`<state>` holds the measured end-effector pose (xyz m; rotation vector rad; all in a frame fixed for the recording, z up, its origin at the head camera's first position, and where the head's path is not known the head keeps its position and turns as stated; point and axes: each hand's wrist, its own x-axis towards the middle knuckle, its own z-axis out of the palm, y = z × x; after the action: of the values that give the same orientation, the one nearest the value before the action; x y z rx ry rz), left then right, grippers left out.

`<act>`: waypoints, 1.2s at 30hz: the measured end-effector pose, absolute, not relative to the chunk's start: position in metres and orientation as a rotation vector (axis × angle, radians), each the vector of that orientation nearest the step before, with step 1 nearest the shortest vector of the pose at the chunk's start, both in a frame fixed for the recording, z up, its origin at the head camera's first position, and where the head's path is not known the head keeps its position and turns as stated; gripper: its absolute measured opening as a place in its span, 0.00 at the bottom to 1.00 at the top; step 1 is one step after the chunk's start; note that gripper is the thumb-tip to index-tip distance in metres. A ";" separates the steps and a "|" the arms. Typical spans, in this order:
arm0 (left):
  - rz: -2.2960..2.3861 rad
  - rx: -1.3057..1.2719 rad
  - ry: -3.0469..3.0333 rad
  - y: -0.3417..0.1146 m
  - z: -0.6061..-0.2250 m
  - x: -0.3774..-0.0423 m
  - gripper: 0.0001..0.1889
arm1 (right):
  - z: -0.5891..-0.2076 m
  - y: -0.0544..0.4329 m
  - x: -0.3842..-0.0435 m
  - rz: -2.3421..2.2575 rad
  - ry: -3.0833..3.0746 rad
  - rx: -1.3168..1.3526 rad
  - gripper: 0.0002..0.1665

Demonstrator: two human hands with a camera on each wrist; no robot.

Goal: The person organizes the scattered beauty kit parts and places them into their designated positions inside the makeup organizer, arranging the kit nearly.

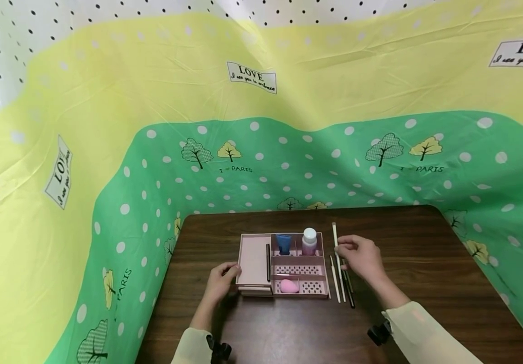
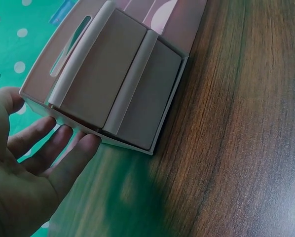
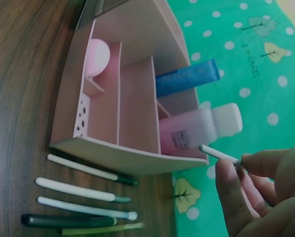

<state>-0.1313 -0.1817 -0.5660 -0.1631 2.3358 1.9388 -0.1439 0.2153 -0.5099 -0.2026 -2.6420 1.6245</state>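
My right hand (image 1: 362, 259) pinches a slim pale stick (image 3: 219, 154), like a makeup brush, between thumb and fingertips to the right of a pink desk organizer (image 1: 255, 258). Part of the stick is hidden in the fingers. My left hand (image 2: 34, 163) touches the organizer's left side wall with its fingertips, the thumb by the back corner. Inside the organizer's compartments stand a blue tube (image 1: 284, 243) and a white-capped bottle (image 1: 308, 242) of pink liquid. A pink makeup sponge (image 1: 289, 286) lies in a front compartment.
Several white-handled and dark brushes (image 3: 76, 189) lie on the wooden table (image 1: 288, 328), just right of the organizer. Two drawers (image 2: 103, 69) are at the organizer's left front. A green and yellow patterned cloth (image 1: 261, 167) hangs around the table.
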 end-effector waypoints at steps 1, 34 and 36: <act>1.929 -0.162 2.345 -0.182 -0.565 -0.131 0.15 | -0.509 0.214 -0.144 1.629 -2.640 -0.198 0.19; 1.903 -0.197 2.420 -0.187 -0.603 -0.147 0.15 | -0.492 0.140 -0.157 1.897 -2.531 -0.164 0.19; 1.922 -0.204 2.390 -0.187 -0.603 -0.147 0.15 | -0.492 0.133 -0.158 1.909 -2.532 -0.172 0.19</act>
<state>-0.1475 -0.1873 -0.6030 -0.2041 2.3904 1.9218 -0.1582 0.1329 -0.4917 -0.1717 -2.5320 1.9087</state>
